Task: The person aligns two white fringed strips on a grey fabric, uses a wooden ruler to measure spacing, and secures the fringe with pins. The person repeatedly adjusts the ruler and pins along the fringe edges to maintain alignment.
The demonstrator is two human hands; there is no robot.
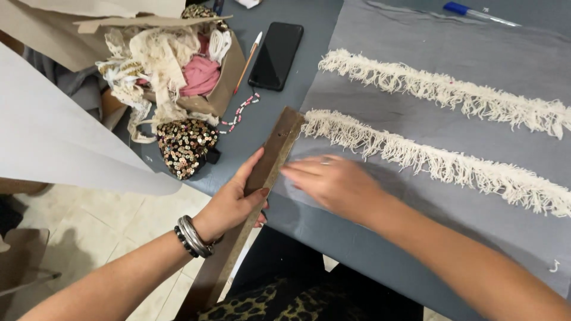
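Observation:
My left hand (pixel 233 202) grips a long brown wooden ruler (pixel 275 147) that lies along the left edge of a grey fabric (pixel 416 119) on the table. My right hand (pixel 333 180) rests flat on the fabric just right of the ruler, fingers together and a ring showing. Two strips of cream fringe trim, the nearer strip (pixel 440 161) and the farther strip (pixel 440 89), lie across the fabric. The near strip's left end touches the ruler's top end.
A cardboard box (pixel 223 89) of lace and pink cloth stands at the back left, with a sequinned piece (pixel 185 147) in front. A black phone (pixel 276 55), pencil (pixel 248 61), bead string (pixel 241 111) and blue pen (pixel 476 13) lie on the table. White paper (pixel 53 137) overhangs the left edge.

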